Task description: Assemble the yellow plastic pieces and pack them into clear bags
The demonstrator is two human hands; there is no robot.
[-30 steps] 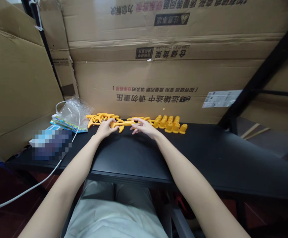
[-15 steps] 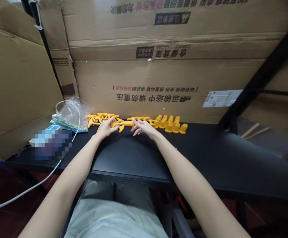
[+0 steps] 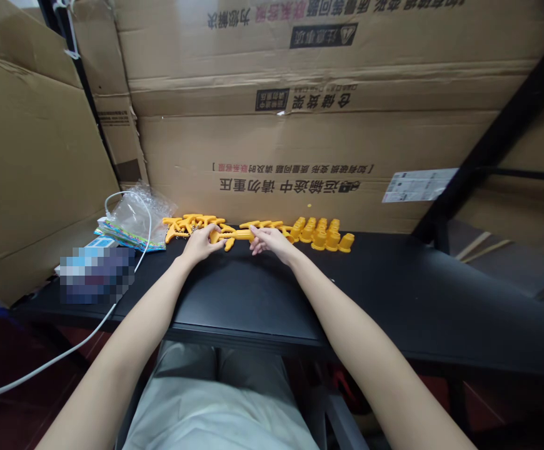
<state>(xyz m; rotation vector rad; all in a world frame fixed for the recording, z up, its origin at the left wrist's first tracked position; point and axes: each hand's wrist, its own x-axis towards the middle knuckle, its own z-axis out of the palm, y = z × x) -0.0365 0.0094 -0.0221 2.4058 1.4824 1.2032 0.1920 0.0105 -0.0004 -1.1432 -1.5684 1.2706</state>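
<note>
Between my hands a yellow plastic piece [image 3: 237, 235] with a slim bar-like middle lies level, just above or on the black tabletop. My left hand [image 3: 200, 242] pinches its wider left end between thumb and fingers. At its right end my right hand [image 3: 272, 242] is closed on it, with the fingers curled under. Behind my left hand lies a heap of yellow Y-shaped pieces [image 3: 190, 220] with dark chain among them. More yellow branched pieces [image 3: 262, 224] lie behind my right hand. To its right stand several yellow cone-shaped pieces [image 3: 326, 236] in rows.
A clear plastic bag [image 3: 134, 209] rests on colourful packets at the left. A white cable [image 3: 146, 244] runs past a blurred box-like object [image 3: 96, 272] and over the table's front edge. Large cardboard sheets [image 3: 262, 137] stand behind, and a black metal post [image 3: 483, 137] slants at the right.
The fingers of my right hand have curled in closer together around the yellow piece's right end. My left hand and the other pieces stay about where they were.
</note>
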